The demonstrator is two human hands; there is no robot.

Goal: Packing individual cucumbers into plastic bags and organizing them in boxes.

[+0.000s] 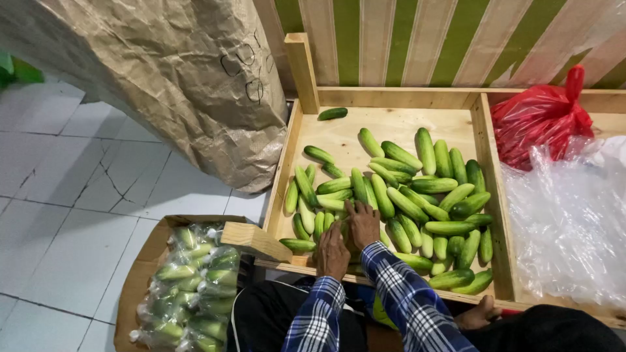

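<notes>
— So, going from the left, what is lying where?

— Left of the wooden tray [285,171], a cardboard box [134,287] is sitting on the tiled floor [72,195], holding bagged cucumbers [195,287]; above it a crumpled brown paper sack [182,78] is leaning against the tray's corner post.

— And the hands?

— Both are resting at the tray's near edge. The left hand [332,253] is lying knuckles-up on the near rim, fingers curled; I cannot tell whether it is grasping anything. The right hand [362,223] is sitting just beyond it, fingers spread and released, pressing on the loose cucumbers [417,195].

— Which way is the pile lying from them?

— Ahead and to the right of the right hand, which is nearer. Most long axes are running away from the person, a few slanting across. One stray cucumber [332,113] is lying alone at the tray's far rim.

— Further right?

— Past the tray's divider, a red plastic bag [541,117] and a clear plastic sheet [567,221] are filling the next compartment, a striped wall [424,39] standing behind.
</notes>
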